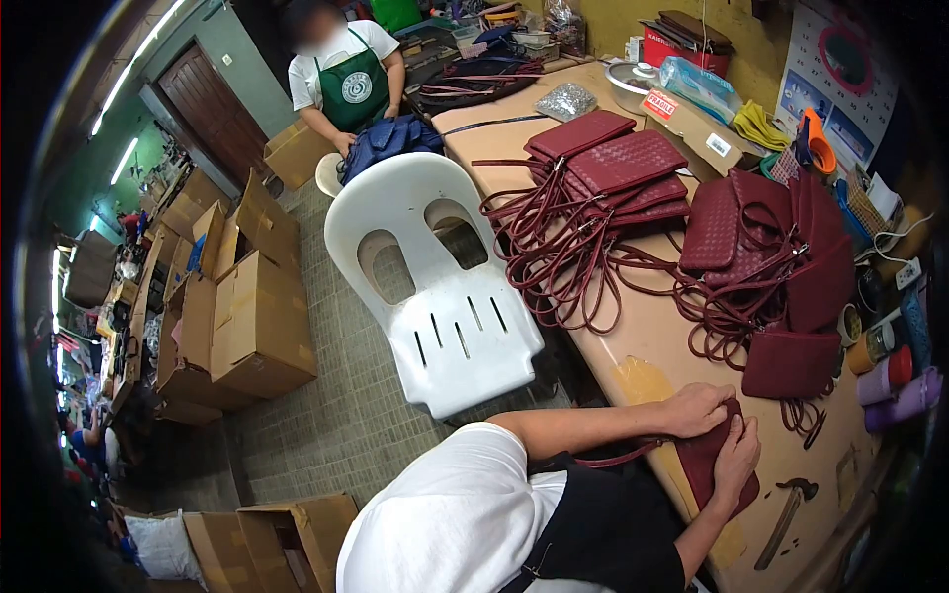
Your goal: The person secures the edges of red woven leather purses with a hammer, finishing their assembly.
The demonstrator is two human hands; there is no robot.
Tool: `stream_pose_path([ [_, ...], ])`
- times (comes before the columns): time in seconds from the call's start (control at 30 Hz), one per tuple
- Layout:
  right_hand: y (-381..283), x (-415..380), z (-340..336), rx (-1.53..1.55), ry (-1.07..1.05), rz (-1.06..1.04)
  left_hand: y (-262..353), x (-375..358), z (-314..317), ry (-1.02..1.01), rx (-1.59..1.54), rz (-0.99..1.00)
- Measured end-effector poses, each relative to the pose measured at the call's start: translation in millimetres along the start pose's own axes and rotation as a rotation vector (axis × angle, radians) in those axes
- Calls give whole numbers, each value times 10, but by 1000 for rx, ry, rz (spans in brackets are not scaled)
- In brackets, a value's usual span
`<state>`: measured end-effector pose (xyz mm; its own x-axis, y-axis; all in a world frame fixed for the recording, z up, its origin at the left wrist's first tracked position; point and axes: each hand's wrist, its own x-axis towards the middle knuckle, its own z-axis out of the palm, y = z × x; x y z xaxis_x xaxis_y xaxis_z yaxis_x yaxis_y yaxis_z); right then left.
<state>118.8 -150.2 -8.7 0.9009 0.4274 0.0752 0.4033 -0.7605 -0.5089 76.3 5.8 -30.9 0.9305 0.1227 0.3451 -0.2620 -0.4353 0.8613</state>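
A small maroon leather bag (pixel 700 470) rests at the near edge of the worktable, its strap trailing off to the left. My left hand (pixel 700 409) grips the bag's upper end, fingers closed. Just below it, my right hand (pixel 735 461) holds the bag's side with bent fingers. Whatever lies between my fingertips is too small to make out. Close by on the tabletop are a hammer (pixel 786 522) and a flat maroon pouch (pixel 791 364).
Stacked maroon woven bags (pixel 623 168) with tangled straps cover the table's middle. More maroon bags (pixel 736 222) lie nearer me. A white plastic chair (pixel 460 336) stands beside the table. A co-worker (pixel 346 79) handles a blue bag (pixel 393 143). Cardboard boxes (pixel 262 316) fill the left side.
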Motion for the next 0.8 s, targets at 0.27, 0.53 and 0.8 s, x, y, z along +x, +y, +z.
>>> stream_pose_path([
  [0.27,-12,1,-8,1,2,-5,-31,9,26,-19,24,-23],
  [0.53,12,5,20,42,68,-96,-9,8,8,-21,36,-22],
  [0.8,5,10,6,52,40,-70,-52,-1,55,15,6,-11],
])
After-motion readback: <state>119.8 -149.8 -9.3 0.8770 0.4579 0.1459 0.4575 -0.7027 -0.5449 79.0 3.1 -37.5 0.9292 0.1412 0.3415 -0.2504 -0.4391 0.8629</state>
